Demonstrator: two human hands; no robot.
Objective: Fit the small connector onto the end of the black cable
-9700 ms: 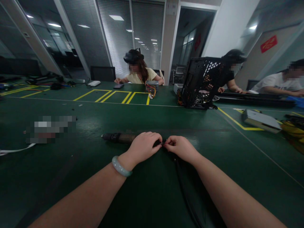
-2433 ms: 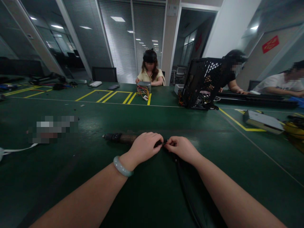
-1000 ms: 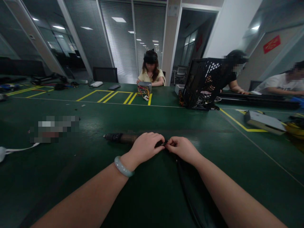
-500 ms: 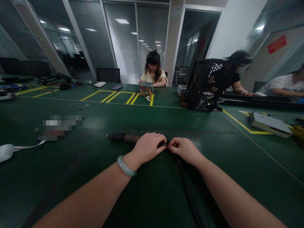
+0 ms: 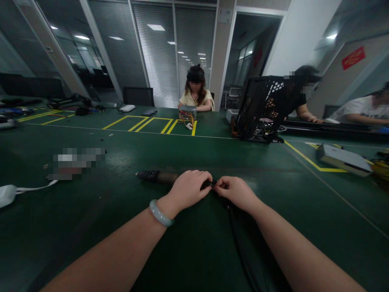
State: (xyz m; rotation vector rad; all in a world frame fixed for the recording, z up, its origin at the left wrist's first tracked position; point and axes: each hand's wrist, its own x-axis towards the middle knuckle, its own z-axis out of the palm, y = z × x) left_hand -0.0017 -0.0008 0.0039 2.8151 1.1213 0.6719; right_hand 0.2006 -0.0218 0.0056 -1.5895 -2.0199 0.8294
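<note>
A dark, pen-shaped electric screwdriver lies on the green table, its tip pointing left. My left hand, with a pale bangle at the wrist, is wrapped over the screwdriver's right end. Close to its fingertips, my right hand pinches a small dark part at the end of a black cable. The cable runs from beneath the right hand toward the front edge of the view. The join between the two hands is small and partly hidden by fingers.
Across the table a person sits behind a power supply with coloured wires. A black computer case stands at the back right, near two more people. A metal box lies right; a white cabled object lies left.
</note>
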